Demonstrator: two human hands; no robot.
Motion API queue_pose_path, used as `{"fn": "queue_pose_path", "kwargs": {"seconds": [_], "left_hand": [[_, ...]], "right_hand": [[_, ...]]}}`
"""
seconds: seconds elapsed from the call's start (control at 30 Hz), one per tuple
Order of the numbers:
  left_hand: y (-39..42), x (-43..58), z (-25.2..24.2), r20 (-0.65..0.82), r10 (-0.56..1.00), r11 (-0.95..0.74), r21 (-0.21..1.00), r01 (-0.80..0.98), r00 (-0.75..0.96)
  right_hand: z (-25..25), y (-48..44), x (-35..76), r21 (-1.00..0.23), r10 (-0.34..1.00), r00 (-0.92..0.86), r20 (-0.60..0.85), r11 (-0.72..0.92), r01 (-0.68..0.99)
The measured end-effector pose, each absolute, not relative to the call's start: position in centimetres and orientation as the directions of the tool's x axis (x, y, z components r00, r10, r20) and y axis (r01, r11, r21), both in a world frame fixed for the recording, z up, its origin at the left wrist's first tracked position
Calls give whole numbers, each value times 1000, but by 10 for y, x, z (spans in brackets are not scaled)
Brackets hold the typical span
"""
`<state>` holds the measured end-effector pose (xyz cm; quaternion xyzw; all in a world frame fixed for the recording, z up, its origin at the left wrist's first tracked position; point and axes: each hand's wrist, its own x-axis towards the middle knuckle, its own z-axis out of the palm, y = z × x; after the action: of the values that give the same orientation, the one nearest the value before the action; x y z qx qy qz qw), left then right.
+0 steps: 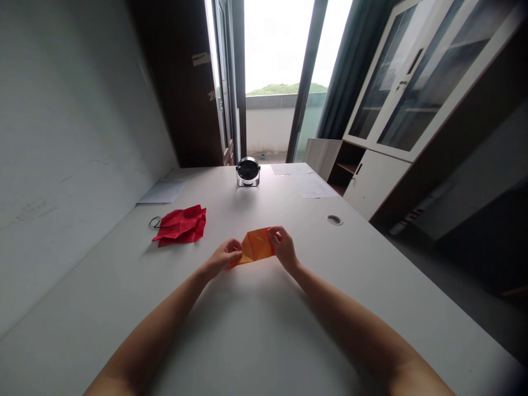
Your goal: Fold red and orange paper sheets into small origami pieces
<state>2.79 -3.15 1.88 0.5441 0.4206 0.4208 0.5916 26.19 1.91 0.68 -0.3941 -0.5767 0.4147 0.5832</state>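
Note:
An orange sheet of thin, creased material [259, 245], either paper or cloth, is stretched between my two hands just above the white table. My left hand [226, 256] pinches its left end, where a lower corner hangs beneath the fingers. At the right end, my right hand [284, 248] grips the upper corner between thumb and fingers. Fold lines cross the sheet's middle. To the left of my hands lies a crumpled red piece [181, 225] with fold creases, and a thin dark loop [155, 222] sticks out at its left side.
A round black device on a silver stand [248, 171] stands at the table's far end. Papers [317, 186] lie at the far right, and more sheets [161, 191] by the left wall. A cable hole [334, 220] sits near the right edge. Cabinets [377, 179] stand beyond.

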Motion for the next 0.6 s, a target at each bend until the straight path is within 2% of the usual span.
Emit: {"fn": "queue_pose_path", "kwargs": {"seconds": [0.17,0.33,0.47,0.6], "left_hand": [[-32,30,16,28,934,15,993,-116,357],[-33,32,13,7,936,65,979,-193,353],[-35,31,17,-5,906,85,982,-171,424],[-36,30,19,-24,927,84,986,-146,375]], "right_hand": [[6,17,260,-934,933,-34,357,357,-11],[11,13,255,-942,940,-57,335,334,-36],[12,14,254,-949,949,-70,307,300,-93],[6,17,254,-968,966,-106,234,221,-115]]}}
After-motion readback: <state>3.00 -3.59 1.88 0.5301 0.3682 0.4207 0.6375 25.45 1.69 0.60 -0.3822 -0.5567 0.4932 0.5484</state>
